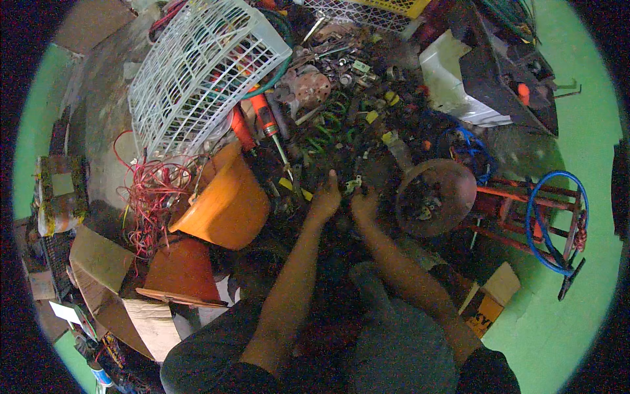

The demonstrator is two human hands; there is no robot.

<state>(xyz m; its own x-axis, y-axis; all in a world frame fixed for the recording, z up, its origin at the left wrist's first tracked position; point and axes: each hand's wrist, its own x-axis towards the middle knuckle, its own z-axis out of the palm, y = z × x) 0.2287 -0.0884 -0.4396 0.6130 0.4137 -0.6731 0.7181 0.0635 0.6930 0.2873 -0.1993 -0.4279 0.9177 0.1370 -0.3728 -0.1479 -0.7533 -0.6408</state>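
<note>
Both of my hands reach into a dark pile of loose hardware (344,82) in the middle. My left hand (324,198) looks closed, one digit pointing up; whatever lies in its grip is hidden in shadow. Beside it, my right hand (365,203) pinches a small pale metal piece (354,183). A round brownish bowl (441,222) with small metal parts in it stands just right of my right hand. Left of my left hand lie a yellow strip (286,184) and a screwdriver with a red-orange handle (264,115). Green coiled wire (321,141) sits beyond my hands.
A white plastic basket (197,79) tilts at the upper left. Below it are tangled red wires (154,197), an orange tub (230,210) and open cardboard (105,282). To the right stand a red metal frame (512,210), a blue hose (533,217) and a dark box (485,79).
</note>
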